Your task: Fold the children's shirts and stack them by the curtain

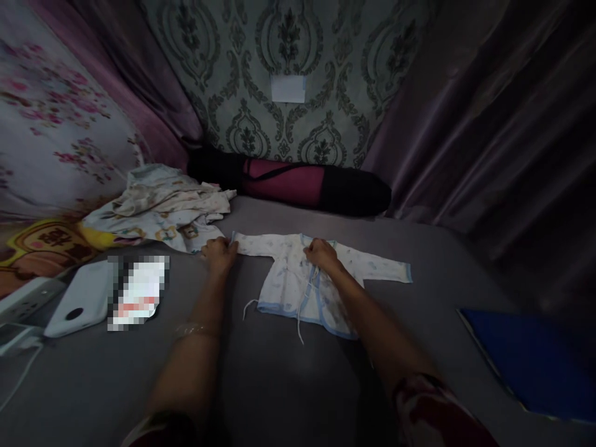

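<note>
A small white baby shirt (pixel 286 273) with blue trim and tie strings lies spread on the grey bed surface (pixel 279 385), its sleeves stretched out to both sides. My left hand (pixel 220 253) pinches the cuff of the sleeve on the left. At the neckline, my right hand (pixel 322 253) has its fingers closed on the shirt's front edge. One tie string hangs down the middle past the hem, and another sticks out at the lower left. My right forearm covers part of the shirt's lower right side.
A heap of printed clothes (pixel 162 202) lies back left. Along the wall rests a black and maroon long bag (pixel 284 181). To the left are a white power bank (pixel 84 298), a blurred-out phone-like item (pixel 139 292) and a power strip (pixel 30 298). A blue folder-like item (pixel 535 366) lies right.
</note>
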A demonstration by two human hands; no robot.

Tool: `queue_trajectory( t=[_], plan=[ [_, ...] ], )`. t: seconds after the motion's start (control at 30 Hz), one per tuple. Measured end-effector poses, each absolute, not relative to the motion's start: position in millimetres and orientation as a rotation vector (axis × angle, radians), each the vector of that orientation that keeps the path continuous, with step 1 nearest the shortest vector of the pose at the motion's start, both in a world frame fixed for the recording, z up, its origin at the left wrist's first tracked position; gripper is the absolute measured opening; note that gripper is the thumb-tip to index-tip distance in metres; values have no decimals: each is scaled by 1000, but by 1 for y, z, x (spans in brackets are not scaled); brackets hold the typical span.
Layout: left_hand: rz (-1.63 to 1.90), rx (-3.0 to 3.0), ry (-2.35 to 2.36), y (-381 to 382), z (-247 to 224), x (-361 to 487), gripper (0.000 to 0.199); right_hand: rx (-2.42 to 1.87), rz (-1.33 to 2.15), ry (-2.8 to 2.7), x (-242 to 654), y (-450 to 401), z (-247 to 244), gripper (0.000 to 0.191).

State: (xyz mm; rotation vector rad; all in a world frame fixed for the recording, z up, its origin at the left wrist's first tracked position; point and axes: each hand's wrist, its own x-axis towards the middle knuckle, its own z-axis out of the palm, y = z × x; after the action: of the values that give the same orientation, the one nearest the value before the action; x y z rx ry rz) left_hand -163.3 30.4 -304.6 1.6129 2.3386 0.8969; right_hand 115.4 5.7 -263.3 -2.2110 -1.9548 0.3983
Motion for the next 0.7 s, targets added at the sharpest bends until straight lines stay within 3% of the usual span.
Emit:
queue_trajectory(
  t=[0.1, 0.27, 0.7],
  plan=[
    [986, 1634, 2168, 33, -302, -161, 32, -2218, 388, -1968, 107, 8, -267, 27],
    [1100, 1846, 1933, 40, -308, -161, 50, -2190, 405, -1950, 106, 3, -265, 31],
    [915, 1992, 2042, 47, -325, -164, 41, -2171, 7, -2193, 109, -13, -266, 38]
  ],
)
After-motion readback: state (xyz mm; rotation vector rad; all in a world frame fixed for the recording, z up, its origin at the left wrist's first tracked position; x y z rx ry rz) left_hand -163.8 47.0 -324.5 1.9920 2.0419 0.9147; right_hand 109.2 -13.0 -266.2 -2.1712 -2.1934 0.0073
